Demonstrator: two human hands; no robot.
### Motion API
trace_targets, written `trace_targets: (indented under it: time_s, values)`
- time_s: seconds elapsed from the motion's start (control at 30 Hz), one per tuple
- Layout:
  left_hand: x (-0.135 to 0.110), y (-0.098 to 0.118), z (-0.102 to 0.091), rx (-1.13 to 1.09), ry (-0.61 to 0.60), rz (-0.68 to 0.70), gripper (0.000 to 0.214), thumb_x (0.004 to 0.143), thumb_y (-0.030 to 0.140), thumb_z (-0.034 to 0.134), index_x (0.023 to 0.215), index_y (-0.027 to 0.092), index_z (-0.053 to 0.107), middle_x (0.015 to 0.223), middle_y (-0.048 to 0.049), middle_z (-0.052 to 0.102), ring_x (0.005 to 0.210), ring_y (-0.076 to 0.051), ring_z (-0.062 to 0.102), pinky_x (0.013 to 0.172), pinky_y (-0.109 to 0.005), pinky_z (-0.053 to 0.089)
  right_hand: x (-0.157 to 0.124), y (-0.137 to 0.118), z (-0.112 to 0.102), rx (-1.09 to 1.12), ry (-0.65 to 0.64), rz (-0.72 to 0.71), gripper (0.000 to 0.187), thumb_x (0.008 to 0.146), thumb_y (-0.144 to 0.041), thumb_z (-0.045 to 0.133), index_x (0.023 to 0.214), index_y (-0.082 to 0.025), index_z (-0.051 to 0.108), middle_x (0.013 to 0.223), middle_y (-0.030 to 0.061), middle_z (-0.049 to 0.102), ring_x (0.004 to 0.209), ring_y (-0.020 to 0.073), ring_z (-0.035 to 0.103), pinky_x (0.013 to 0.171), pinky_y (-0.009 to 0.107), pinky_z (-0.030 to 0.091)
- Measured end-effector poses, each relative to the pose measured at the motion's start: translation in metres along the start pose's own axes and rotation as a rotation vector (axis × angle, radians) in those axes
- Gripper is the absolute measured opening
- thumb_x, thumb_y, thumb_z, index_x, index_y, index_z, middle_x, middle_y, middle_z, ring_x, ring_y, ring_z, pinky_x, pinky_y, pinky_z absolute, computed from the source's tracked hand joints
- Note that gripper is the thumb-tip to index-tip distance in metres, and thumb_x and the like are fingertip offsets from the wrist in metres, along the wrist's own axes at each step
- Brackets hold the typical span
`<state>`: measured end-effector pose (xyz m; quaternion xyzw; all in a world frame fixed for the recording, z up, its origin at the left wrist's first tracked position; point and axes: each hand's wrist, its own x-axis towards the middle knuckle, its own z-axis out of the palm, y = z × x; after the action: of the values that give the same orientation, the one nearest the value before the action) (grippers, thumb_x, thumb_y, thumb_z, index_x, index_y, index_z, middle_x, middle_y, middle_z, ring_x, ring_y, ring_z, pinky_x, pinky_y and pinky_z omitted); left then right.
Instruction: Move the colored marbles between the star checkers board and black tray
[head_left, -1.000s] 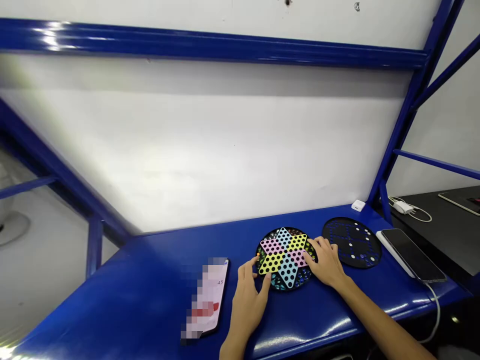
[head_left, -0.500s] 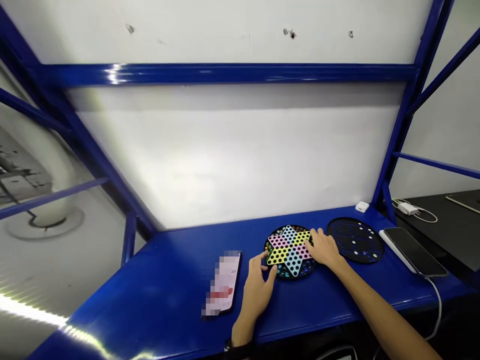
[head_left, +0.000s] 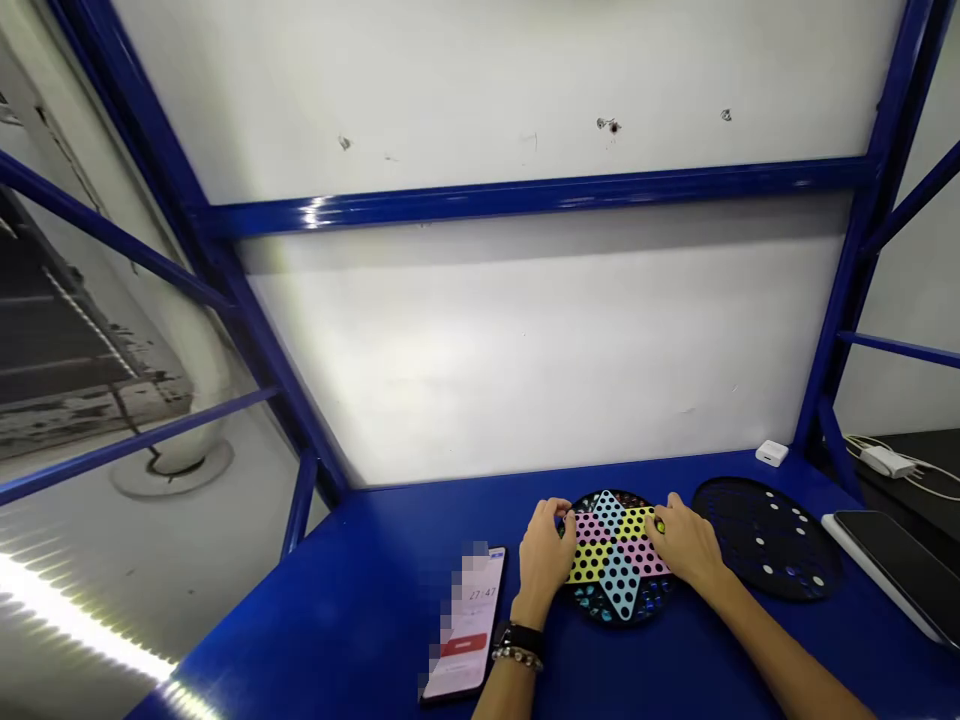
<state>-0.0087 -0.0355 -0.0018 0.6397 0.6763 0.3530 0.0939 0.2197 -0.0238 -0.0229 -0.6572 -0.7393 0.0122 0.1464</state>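
A round black Chinese-checkers board with a star of pink, yellow and light-blue points lies on the blue shelf. My left hand curls round the board's left rim, fingers bent. My right hand rests on the board's right rim, fingers bent over the edge beside a small yellow-green piece. Small coloured pieces show in the black ring around the star. A watch and a bead bracelet sit on my left wrist.
A second round black perforated disc with white dots lies to the right. A phone with a lit screen lies left of my left arm. Another dark phone, a white charger and cables are at right. Blue rack posts frame the shelf.
The view has swung up and left. My left hand has moved forward from in front of the board to grip its left rim. My right hand has stayed on the right rim.
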Motion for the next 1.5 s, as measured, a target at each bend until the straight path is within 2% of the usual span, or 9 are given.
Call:
trace_targets:
  time_s: [0.17,0.33,0.63,0.93,1.03,1.13,1.3,1.4,1.5]
  values:
    - [-0.021,0.005,0.006,0.022,0.004,0.088,0.020,0.094,0.031,0.045,0.097,0.024,0.063,0.099,-0.0028,0.066,0.088,-0.018,0.065,0.072,-0.029,0.048,-0.001,0.005,0.000,0.024,-0.072,-0.033,0.034,0.100,-0.027,0.035,0.088,-0.021,0.066,0.092,0.0047,0.058,0.064,0.0131,0.058,0.055,0.028,0.025]
    - [-0.020,0.006,0.007,0.009,-0.018,0.083,0.022,0.095,0.033,0.043,0.095,0.024,0.062,0.098,-0.0028,0.065,0.082,-0.017,0.063,0.069,-0.029,0.047,-0.002,0.011,-0.002,0.124,-0.105,-0.072,0.035,0.098,-0.026,0.038,0.072,-0.019,0.060,0.085,0.0016,0.054,0.061,0.0104,0.051,0.056,0.027,0.024]
    - [-0.016,0.001,0.006,0.016,-0.018,0.058,0.024,0.096,0.035,0.042,0.090,0.023,0.062,0.094,-0.0023,0.065,0.084,-0.018,0.063,0.069,-0.028,0.045,-0.005,0.011,-0.008,0.145,-0.106,-0.097,0.038,0.097,-0.024,0.039,0.065,-0.018,0.058,0.084,0.0025,0.056,0.063,0.0110,0.049,0.058,0.028,0.024]
    - [-0.015,0.001,0.007,-0.009,0.004,0.057,0.026,0.096,0.038,0.041,0.087,0.023,0.061,0.088,-0.0009,0.065,0.076,-0.016,0.061,0.065,-0.028,0.043,-0.003,0.013,0.000,0.214,0.006,-0.104,0.049,0.099,-0.028,0.037,0.053,-0.018,0.051,0.071,0.0042,0.060,0.061,0.0119,0.049,0.058,0.028,0.025]
    - [-0.015,0.000,0.007,-0.012,0.011,0.048,0.026,0.096,0.038,0.042,0.086,0.023,0.062,0.087,-0.0008,0.065,0.075,-0.016,0.061,0.065,-0.028,0.042,0.003,0.026,-0.003,0.283,0.122,-0.019,0.051,0.100,-0.031,0.036,0.053,-0.018,0.051,0.065,0.0044,0.059,0.058,0.0121,0.049,0.058,0.027,0.026]
    - [-0.014,0.000,0.008,-0.007,0.013,0.050,0.025,0.095,0.037,0.043,0.086,0.023,0.062,0.087,-0.0008,0.065,0.075,-0.016,0.061,0.064,-0.027,0.042,0.007,0.051,-0.012,0.279,0.201,0.179,0.049,0.098,-0.037,0.039,0.056,-0.019,0.055,0.065,0.0056,0.061,0.059,0.0142,0.050,0.058,0.028,0.025]
    - [-0.014,0.000,0.009,-0.012,0.012,0.058,0.023,0.095,0.036,0.044,0.087,0.023,0.062,0.088,-0.0012,0.066,0.077,-0.016,0.062,0.064,-0.027,0.042,0.006,0.085,-0.020,0.183,0.085,0.414,0.042,0.095,-0.045,0.045,0.063,-0.021,0.059,0.069,0.0058,0.062,0.062,0.0176,0.053,0.057,0.028,0.025]
    - [-0.013,-0.001,0.009,-0.019,0.015,0.059,0.024,0.095,0.037,0.044,0.087,0.024,0.062,0.089,-0.0010,0.066,0.076,-0.016,0.062,0.064,-0.027,0.043,0.005,0.082,-0.017,0.157,0.108,0.352,0.033,0.095,-0.043,0.047,0.076,-0.021,0.062,0.083,0.0061,0.063,0.072,0.0185,0.056,0.061,0.027,0.029]
    - [-0.013,-0.002,0.010,-0.014,0.022,0.061,0.024,0.095,0.037,0.045,0.086,0.024,0.062,0.088,-0.0005,0.066,0.076,-0.016,0.062,0.064,-0.027,0.043,0.001,0.061,-0.013,0.203,0.176,0.186,0.033,0.098,-0.043,0.042,0.083,-0.021,0.063,0.091,0.0055,0.062,0.080,0.0175,0.057,0.068,0.027,0.034]
